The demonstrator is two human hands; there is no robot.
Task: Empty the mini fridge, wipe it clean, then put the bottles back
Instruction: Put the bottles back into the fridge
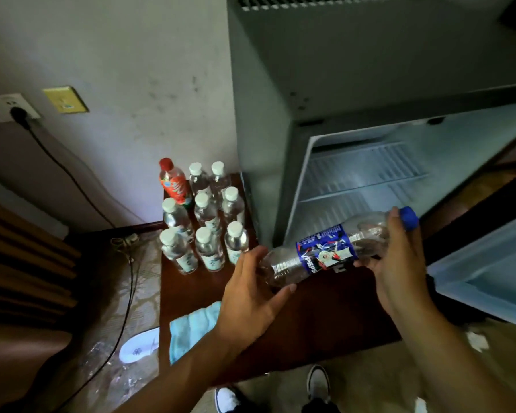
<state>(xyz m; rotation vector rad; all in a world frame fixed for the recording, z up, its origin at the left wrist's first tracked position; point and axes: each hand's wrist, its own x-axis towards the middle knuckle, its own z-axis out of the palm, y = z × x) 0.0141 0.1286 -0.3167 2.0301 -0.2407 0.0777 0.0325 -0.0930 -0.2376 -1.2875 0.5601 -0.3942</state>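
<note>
Right now a clear Pepsi bottle [328, 251] lies nearly level in the air between both hands, its blue cap up and to the right toward the open mini fridge [370, 180], its base down to the left. Curled fingers of the right hand [390, 257] grip it near the neck, while the left hand [251, 293] cups the base with loosely bent fingers. Below is a dark wooden table [325, 317] carrying a cluster of upright water bottles [206, 228], a red bottle [173, 181] and a blue cloth [191, 329]; the fridge shelves look bare.
</note>
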